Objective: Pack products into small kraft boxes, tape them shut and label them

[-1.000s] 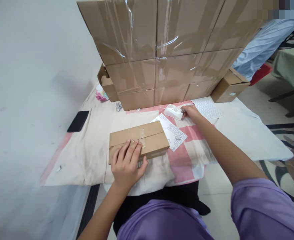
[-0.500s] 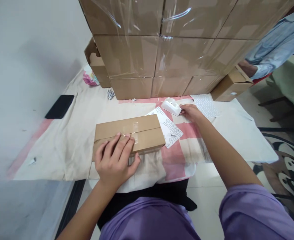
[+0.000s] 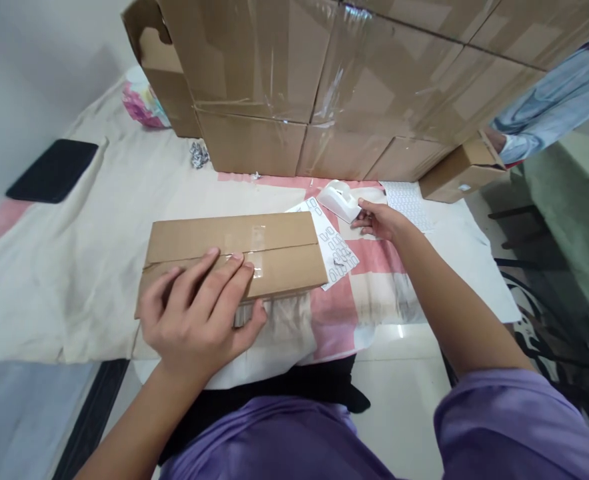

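Note:
A closed cardboard box point(image 3: 284, 267) lies on the cloth-covered table, with a short strip of clear tape point(image 3: 258, 250) across its top seam. My left hand point(image 3: 199, 307) rests on the box's near left part, fingers spread and laid on the lid. Beyond the box's right end is a white tape dispenser point(image 3: 338, 199). My right hand point(image 3: 381, 221) is at the dispenser's right end, thumb and fingers apart around its edge, not visibly gripping it. A white sheet with printed outlines point(image 3: 335, 250) sticks out from behind and under the box's right side.
Stacked cardboard boxes point(image 3: 259, 80) under clear wrap form a wall at the back. A dark phone-like slab point(image 3: 53, 171) lies left; crumpled foil point(image 3: 199, 154) sits near the stack. Another patterned sheet point(image 3: 408, 203) and a small carton point(image 3: 459, 170) are at right, beside a person's blue sleeve point(image 3: 554, 100).
My right hand's fingers have spread from a pinch on the dispenser's end. My left hand stays on the box. The view has shifted and tilted downward.

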Demonstrator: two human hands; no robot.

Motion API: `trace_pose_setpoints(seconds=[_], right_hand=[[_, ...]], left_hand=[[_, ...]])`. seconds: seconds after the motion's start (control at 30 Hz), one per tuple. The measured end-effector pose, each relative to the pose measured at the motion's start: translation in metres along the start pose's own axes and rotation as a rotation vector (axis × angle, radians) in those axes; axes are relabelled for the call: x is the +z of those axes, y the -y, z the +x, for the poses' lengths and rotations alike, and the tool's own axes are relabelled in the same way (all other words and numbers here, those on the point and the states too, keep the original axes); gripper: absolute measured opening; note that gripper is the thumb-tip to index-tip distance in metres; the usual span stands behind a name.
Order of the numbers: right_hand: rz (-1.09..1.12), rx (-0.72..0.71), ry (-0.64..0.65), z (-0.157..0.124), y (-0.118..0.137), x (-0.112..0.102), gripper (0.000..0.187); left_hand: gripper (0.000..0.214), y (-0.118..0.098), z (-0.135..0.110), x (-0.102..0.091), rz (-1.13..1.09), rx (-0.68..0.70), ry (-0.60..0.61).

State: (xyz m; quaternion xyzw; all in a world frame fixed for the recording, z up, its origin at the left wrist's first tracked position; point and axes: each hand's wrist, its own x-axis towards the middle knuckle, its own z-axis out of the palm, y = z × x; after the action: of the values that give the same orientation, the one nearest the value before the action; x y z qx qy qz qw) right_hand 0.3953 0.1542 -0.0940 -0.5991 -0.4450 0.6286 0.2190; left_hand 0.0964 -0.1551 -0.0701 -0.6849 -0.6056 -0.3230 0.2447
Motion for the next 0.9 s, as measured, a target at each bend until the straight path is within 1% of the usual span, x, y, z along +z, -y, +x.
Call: trace_pose_setpoints(seconds=[0.17, 0.33, 0.43, 0.73, 0.9], right_hand=[[-0.011, 0.009, -0.033, -0.001, 0.000, 0.002, 0.033], [-0.078, -0.041, -0.116, -0.002, -0.003, 0.008, 0.037], [-0.078, -0.059, -0.140, -0.002, -0.003, 0.012, 0.039], [-0.066, -0.104, -0.130, 0.002, -0.009, 0.011, 0.043], [-0.025, -0.087, -0.112, 0.009, -0.011, 0.009, 0.043]], left_hand=[[0.051, 0.003, 0.005, 0.006, 0.020, 0.020, -0.032], [0.051, 0.007, 0.006, 0.007, 0.016, 0.067, -0.053], [0.051, 0.007, 0.007, 0.006, 0.007, 0.079, -0.054], [0.047, 0.005, 0.007, 0.003, 0.001, 0.075, -0.052], [0.047, 0.006, 0.006, 0.003, 0.001, 0.072, -0.046]])
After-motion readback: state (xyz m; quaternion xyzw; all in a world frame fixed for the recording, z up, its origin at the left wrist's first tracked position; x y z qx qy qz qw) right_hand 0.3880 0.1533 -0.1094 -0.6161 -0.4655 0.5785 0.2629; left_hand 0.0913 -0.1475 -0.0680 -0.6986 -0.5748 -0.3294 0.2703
